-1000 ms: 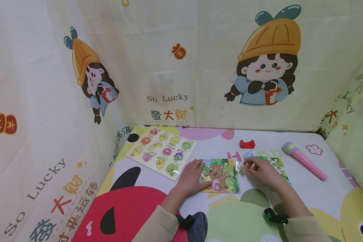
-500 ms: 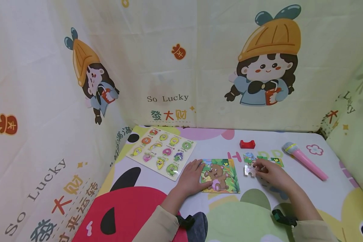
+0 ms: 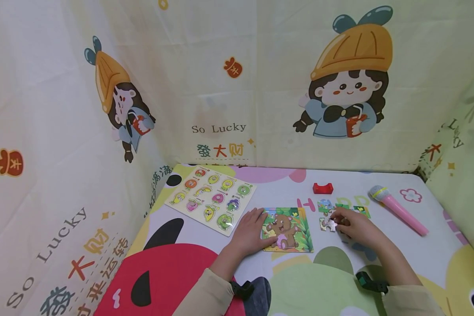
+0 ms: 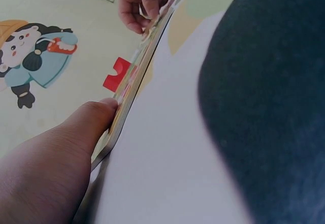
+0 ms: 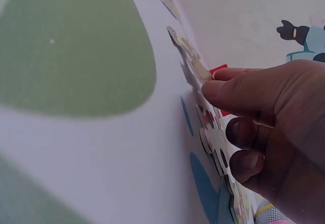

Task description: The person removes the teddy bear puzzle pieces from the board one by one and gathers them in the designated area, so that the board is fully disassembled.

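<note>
A bear puzzle (image 3: 290, 226) in a flat square board lies at the middle of the table. My left hand (image 3: 249, 231) rests at its left edge, the thumb lying over the board's face and the other fingers extended along its side. In the left wrist view the thumb (image 4: 89, 120) touches the board's top. To the right of the puzzle, my right hand (image 3: 357, 229) pinches a jigsaw piece (image 5: 193, 59) between thumb and forefinger, tilted just above the table. Several loose jigsaw pieces (image 3: 362, 212) lie behind and partly under this hand.
A board of fruit pictures (image 3: 205, 193) lies at the back left. Behind the loose pieces stands a small red block (image 3: 323, 188) with a notched top. A pink toy microphone (image 3: 403, 213) lies at the right. Printed cloth walls (image 3: 276, 109) enclose the table.
My right hand has drawn back to the right, away from the puzzle's edge, with the jigsaw piece in its fingers, then stayed nearly still. The left hand has not moved.
</note>
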Demonstrator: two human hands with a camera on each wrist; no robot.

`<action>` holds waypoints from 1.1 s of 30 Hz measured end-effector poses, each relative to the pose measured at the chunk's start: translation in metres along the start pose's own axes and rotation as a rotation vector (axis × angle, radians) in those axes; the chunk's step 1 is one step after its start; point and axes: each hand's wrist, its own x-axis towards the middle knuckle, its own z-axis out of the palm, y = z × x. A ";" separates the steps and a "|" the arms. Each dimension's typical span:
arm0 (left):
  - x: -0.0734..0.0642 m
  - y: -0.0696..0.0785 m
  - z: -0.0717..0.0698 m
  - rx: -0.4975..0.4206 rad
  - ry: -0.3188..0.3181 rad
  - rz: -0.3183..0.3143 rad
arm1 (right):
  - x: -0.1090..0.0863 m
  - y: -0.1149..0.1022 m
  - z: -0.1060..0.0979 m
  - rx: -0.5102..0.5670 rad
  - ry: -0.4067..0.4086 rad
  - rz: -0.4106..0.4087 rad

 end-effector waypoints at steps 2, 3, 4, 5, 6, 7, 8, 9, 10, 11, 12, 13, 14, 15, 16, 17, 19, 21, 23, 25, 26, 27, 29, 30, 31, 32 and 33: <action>0.000 0.000 0.000 0.004 0.003 0.001 | 0.001 0.000 0.000 -0.007 -0.001 0.011; 0.000 0.000 0.000 0.004 0.001 0.001 | 0.001 0.000 0.000 -0.007 -0.005 0.005; -0.001 0.000 0.000 0.004 0.000 0.002 | 0.001 0.000 0.001 -0.007 -0.006 0.007; -0.001 0.000 0.000 0.003 -0.002 0.002 | 0.001 0.001 0.001 -0.009 -0.008 0.009; -0.001 0.000 0.000 0.002 -0.002 0.003 | 0.002 0.001 0.001 -0.006 -0.009 0.012; -0.001 0.000 -0.001 0.002 -0.003 0.004 | 0.002 0.001 0.001 -0.009 -0.011 0.011; -0.001 0.000 -0.001 0.000 -0.003 0.005 | 0.002 0.001 0.001 -0.008 -0.013 0.011; -0.001 0.000 -0.001 0.000 -0.003 0.004 | 0.003 0.001 0.001 -0.011 -0.015 0.009; 0.000 0.000 0.000 0.002 -0.002 0.004 | 0.003 0.001 0.001 -0.012 -0.013 0.017; 0.000 0.000 0.000 0.001 -0.001 0.004 | 0.004 0.001 0.000 -0.017 -0.016 0.014; 0.000 0.000 0.000 0.002 0.000 0.003 | 0.004 0.001 0.000 -0.019 -0.016 0.016; 0.001 0.000 0.000 0.002 -0.001 0.003 | 0.004 0.002 0.000 -0.027 -0.018 0.009; 0.001 0.000 0.001 0.002 -0.002 0.002 | 0.004 0.001 0.000 -0.026 -0.018 0.014; 0.001 -0.001 0.001 0.004 -0.003 0.001 | 0.004 0.002 0.000 -0.029 -0.021 0.017; 0.001 -0.001 0.001 0.004 -0.004 0.001 | 0.004 0.002 0.000 -0.026 -0.022 0.023; 0.001 -0.001 0.001 0.002 -0.004 0.001 | 0.004 0.001 -0.001 -0.027 -0.027 0.022; 0.000 -0.001 0.001 0.002 -0.005 0.000 | 0.004 0.001 -0.001 -0.026 -0.033 0.016; 0.000 -0.001 0.000 -0.002 -0.006 -0.002 | 0.003 0.000 -0.002 -0.021 -0.033 0.020; 0.000 0.000 -0.001 -0.009 -0.008 -0.002 | 0.003 -0.001 -0.002 -0.023 -0.033 0.007; -0.001 0.000 -0.001 -0.009 -0.009 -0.003 | 0.002 -0.001 -0.001 -0.028 -0.026 -0.002; -0.001 0.000 -0.001 -0.011 -0.009 -0.003 | 0.002 -0.001 -0.001 -0.027 -0.023 -0.001; -0.001 0.000 -0.002 -0.011 -0.009 -0.004 | 0.002 -0.001 -0.001 -0.032 -0.021 -0.008; -0.001 0.000 -0.002 -0.010 -0.008 -0.003 | 0.002 0.000 -0.001 -0.036 -0.014 -0.016; -0.001 0.000 -0.002 -0.010 -0.007 -0.003 | 0.002 0.000 -0.001 -0.037 -0.009 -0.015; -0.001 0.000 -0.002 -0.009 -0.006 -0.002 | 0.002 0.001 0.000 -0.040 -0.006 -0.020; -0.001 0.000 -0.002 -0.012 -0.006 -0.002 | 0.003 0.001 0.000 -0.040 -0.004 -0.022; -0.001 0.001 -0.002 -0.012 -0.007 -0.002 | 0.003 0.001 0.000 -0.043 -0.002 -0.026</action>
